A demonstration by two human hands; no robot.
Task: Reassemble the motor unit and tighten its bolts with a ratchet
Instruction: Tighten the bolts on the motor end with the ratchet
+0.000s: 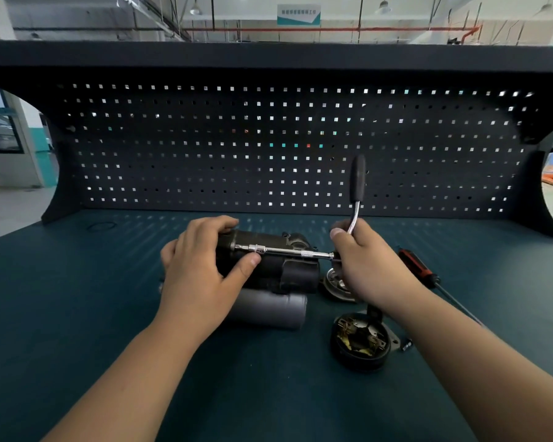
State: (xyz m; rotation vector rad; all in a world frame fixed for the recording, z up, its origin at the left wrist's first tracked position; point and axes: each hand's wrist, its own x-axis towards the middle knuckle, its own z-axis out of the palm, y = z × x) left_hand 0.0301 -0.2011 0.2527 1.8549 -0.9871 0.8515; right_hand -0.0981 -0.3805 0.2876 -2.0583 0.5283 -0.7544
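Where teal bench (77, 314) meets pegboard (205, 154), motor unit (288, 272), ratchet (357, 180), hall (300, 30) beyond.

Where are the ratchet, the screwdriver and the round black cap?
ratchet (357, 180): head view, black handle grip.
screwdriver (415, 264): head view, red and black handle.
round black cap (358, 362): head view, near outer wall.

A red-handled screwdriver (415, 265) lies on the bench (77, 314) below the pegboard (205, 154).
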